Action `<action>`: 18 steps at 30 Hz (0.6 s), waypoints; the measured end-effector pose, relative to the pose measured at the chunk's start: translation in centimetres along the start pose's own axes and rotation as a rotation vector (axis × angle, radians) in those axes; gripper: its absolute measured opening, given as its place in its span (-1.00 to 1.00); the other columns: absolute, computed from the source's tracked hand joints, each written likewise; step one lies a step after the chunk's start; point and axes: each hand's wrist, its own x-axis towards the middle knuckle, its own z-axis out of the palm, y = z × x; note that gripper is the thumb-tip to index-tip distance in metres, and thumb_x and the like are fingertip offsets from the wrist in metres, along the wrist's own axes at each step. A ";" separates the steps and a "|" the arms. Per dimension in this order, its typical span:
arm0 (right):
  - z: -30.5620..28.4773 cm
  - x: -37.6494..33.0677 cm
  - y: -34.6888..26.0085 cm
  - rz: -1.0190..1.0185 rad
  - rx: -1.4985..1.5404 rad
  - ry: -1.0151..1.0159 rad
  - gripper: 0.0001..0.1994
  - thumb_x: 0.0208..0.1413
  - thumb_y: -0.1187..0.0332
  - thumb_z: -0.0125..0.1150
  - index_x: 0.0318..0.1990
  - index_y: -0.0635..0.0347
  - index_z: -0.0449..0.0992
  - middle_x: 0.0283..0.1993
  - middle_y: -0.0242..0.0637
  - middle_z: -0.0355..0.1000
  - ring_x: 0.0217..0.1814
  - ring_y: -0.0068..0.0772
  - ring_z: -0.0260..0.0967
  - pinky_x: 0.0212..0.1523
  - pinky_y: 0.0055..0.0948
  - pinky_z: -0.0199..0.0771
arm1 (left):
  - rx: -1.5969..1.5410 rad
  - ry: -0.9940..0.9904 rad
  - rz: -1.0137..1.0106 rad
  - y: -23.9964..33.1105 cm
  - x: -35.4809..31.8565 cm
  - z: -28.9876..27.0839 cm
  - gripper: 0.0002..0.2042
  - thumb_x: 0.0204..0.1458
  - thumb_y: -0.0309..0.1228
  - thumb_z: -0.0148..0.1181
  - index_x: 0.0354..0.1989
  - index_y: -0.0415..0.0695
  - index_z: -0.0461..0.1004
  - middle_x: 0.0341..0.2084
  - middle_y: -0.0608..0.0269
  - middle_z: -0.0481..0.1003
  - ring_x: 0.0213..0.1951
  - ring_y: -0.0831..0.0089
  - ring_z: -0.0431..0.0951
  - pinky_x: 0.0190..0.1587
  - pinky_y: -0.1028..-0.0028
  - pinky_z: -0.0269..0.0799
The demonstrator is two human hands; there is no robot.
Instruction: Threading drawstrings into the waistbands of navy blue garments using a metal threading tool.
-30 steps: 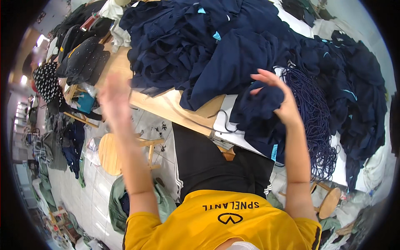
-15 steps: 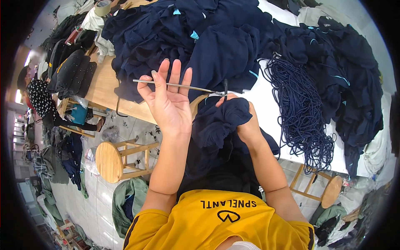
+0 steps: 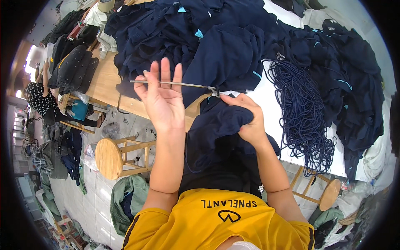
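Observation:
My left hand (image 3: pixel 164 98) has its palm turned up and its fingers raised. Between thumb and index finger it pinches a thin metal rod (image 3: pixel 183 84), which points right. A dark piece, perhaps cord or cloth, sits at the rod's right tip (image 3: pixel 214 90). Close to that tip, my right hand (image 3: pixel 252 118) is closed on a bunched navy garment (image 3: pixel 223 121), its thumb and index finger at the garment's upper edge. The garment hangs down over my lap. A thin dark cord loops at its left side. What the right fingers pinch underneath is hidden.
A heap of navy garments (image 3: pixel 154 46) covers the far table, with more navy clothing (image 3: pixel 346 79) at the right. A bundle of navy cords (image 3: pixel 298 112) hangs over the white table edge. Wooden stools (image 3: pixel 109 158) stand either side. Another person (image 3: pixel 39 96) is at far left.
My left hand and the rod have shifted slightly left. The right hand has changed its grip, and the tightly gathered garment has loosened. The person at far left now has an arm raised.

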 end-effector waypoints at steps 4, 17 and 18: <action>-0.4 0.5 -1.2 0.048 -0.057 -0.031 -0.56 -0.33 0.72 0.17 -0.14 0.31 0.58 -0.30 -0.25 0.50 -0.25 -0.43 0.43 -0.16 -0.55 0.38 | -0.021 -0.006 -0.085 -0.9 -1.1 -0.3 -0.86 0.18 -0.37 0.08 -0.20 0.09 0.23 -0.22 0.33 0.44 -0.14 0.40 0.52 0.04 -0.01 0.48; 0.9 0.0 -0.5 0.056 -0.054 0.163 -0.68 -0.29 0.70 0.21 -0.25 0.37 0.57 -0.21 -0.16 0.53 -0.14 -0.32 0.49 -0.08 -0.54 0.39 | 0.039 -0.021 0.013 -0.7 -2.8 0.1 -0.84 0.18 -0.35 0.08 -0.18 0.11 0.21 -0.26 0.38 0.40 -0.30 0.54 0.52 -0.03 0.06 0.55; 1.0 0.2 -0.5 0.012 -0.043 0.146 -0.69 -0.29 0.70 0.22 -0.26 0.38 0.57 -0.22 -0.15 0.53 -0.15 -0.30 0.49 -0.08 -0.52 0.41 | 0.028 -0.025 -0.004 -0.7 -3.0 0.1 -0.83 0.18 -0.34 0.08 -0.18 0.11 0.20 -0.26 0.39 0.40 -0.31 0.55 0.52 -0.03 0.05 0.55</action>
